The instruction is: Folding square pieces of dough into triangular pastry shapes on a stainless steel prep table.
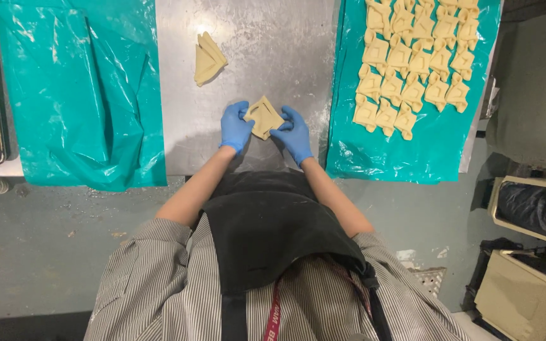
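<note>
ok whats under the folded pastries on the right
A teal plastic sheet lies under the folded pastries, spread over the steel table. Whatever is beneath the sheet there is covered.

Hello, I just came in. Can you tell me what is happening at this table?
A person in blue gloves stands at a metal table and shapes a square piece of dough. The left hand and the right hand hold it from each side, just above the table. A small stack of flat dough pieces lies further back. On the right, a teal plastic sheet carries rows of folded pastries. Another teal sheet lies on the left.
</note>
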